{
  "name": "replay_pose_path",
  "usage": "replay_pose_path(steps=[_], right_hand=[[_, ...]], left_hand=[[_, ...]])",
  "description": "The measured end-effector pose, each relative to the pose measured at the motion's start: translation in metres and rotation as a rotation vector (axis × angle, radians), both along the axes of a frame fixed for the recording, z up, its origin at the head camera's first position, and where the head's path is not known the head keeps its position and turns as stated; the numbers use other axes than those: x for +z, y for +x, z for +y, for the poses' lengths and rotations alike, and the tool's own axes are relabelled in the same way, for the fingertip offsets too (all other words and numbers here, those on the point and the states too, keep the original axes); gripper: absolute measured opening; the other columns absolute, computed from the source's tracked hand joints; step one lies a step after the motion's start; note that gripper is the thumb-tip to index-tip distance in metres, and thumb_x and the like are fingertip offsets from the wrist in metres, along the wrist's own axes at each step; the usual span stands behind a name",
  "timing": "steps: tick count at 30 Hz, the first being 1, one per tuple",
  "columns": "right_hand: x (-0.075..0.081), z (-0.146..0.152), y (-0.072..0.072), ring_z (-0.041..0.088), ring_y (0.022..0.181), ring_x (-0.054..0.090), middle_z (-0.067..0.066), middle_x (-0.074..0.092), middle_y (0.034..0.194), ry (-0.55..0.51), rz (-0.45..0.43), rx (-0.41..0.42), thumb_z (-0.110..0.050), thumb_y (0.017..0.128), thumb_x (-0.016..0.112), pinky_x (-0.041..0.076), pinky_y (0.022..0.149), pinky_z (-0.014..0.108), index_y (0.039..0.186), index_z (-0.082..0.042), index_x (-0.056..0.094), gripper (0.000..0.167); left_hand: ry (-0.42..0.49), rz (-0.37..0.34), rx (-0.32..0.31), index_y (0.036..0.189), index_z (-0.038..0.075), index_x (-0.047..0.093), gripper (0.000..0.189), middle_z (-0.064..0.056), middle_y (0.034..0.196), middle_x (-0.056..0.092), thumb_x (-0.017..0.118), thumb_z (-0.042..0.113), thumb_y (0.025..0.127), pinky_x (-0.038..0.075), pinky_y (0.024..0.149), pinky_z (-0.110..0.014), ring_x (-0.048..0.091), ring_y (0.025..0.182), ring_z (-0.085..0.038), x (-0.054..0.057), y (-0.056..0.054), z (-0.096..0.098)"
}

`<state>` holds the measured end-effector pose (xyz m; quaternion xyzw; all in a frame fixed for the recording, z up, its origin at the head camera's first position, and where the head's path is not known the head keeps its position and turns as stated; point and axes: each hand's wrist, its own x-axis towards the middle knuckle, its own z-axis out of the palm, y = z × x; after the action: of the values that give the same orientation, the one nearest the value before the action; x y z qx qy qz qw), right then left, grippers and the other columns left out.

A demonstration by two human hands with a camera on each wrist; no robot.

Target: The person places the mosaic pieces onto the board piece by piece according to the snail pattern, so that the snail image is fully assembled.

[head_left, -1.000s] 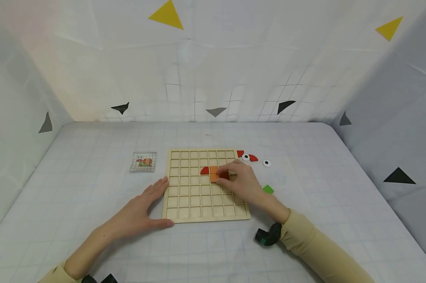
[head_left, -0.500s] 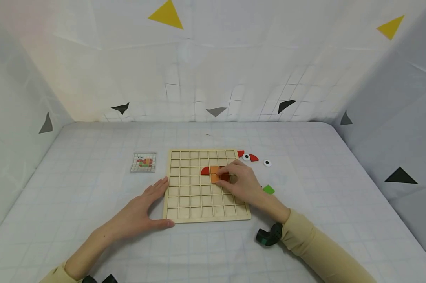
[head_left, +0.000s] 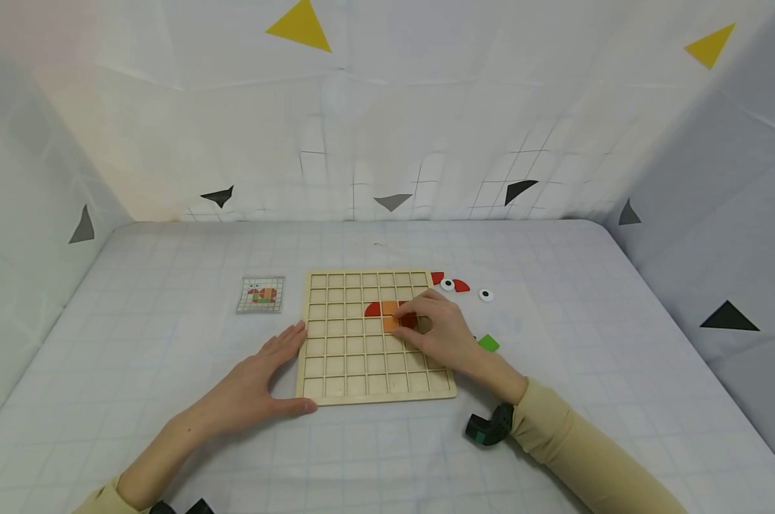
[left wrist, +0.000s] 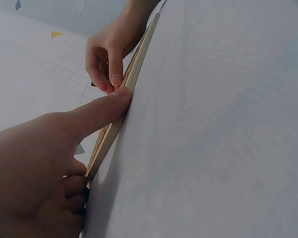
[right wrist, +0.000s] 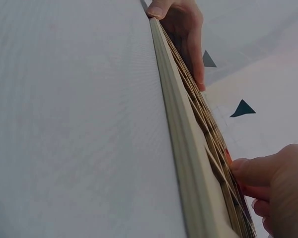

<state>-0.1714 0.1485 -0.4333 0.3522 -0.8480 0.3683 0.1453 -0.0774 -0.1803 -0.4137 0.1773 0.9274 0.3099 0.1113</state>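
Your left hand (head_left: 252, 389) lies left of centre in the head view, fingers straight and thumb spread wide of them. Its fingertips touch the left edge of the board (head_left: 355, 368); its thumb touches the lower left corner. The board lies flat at the middle of the frame, on the tabletop (head_left: 387, 464).

Your right hand (head_left: 441, 328) is over the board's right half, thumb and index finger pinching the lower orange square (head_left: 389, 325) by its upper and lower edges. That square sits right of the board's centre, directly below the upper orange square (head_left: 389, 308). A red quarter-round (head_left: 373, 310) fills the cell to the upper square's left; red (head_left: 408, 321) shows between your fingers, its outline partly hidden.

Beyond the board's upper right corner, one eye disc (head_left: 448, 285) lies between two red pieces (head_left: 461, 286); a second eye disc (head_left: 486, 295) lies apart, farther right. A green piece (head_left: 488, 343) is noted beside your right wrist. The picture card (head_left: 261, 295) lies left of the board.
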Motion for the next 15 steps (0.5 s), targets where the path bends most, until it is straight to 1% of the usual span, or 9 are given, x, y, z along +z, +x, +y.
replay_pose_path(steps=[8, 15], right_hand=[[-0.0009, 0.0001, -0.0003, 0.016, 0.091, 0.058, 0.000, 0.072, 0.092, -0.008, -0.013, -0.001, -0.014, 0.077, 0.087, 0.053, 0.073, 0.034, 0.100, -0.009, 0.077, 0.025], [-0.0010, 0.0004, -0.0004, 0.016, 0.090, 0.058, 0.000, 0.072, 0.091, -0.018, 0.006, 0.008, -0.014, 0.077, 0.087, 0.052, 0.071, 0.033, 0.100, -0.009, 0.077, 0.025]], left_hand=[[0.001, 0.012, -0.005, 0.161, 0.021, 0.022, 0.110, 0.004, 0.168, 0.017, 0.072, 0.070, 0.076, 0.024, 0.118, -0.062, 0.019, 0.153, -0.035, -0.0010, -0.0002, 0.0005], [0.001, 0.006, -0.003, 0.161, 0.021, 0.022, 0.110, 0.004, 0.168, 0.017, 0.072, 0.071, 0.076, 0.024, 0.118, -0.062, 0.019, 0.153, -0.035, -0.0014, -0.0001, 0.0004]])
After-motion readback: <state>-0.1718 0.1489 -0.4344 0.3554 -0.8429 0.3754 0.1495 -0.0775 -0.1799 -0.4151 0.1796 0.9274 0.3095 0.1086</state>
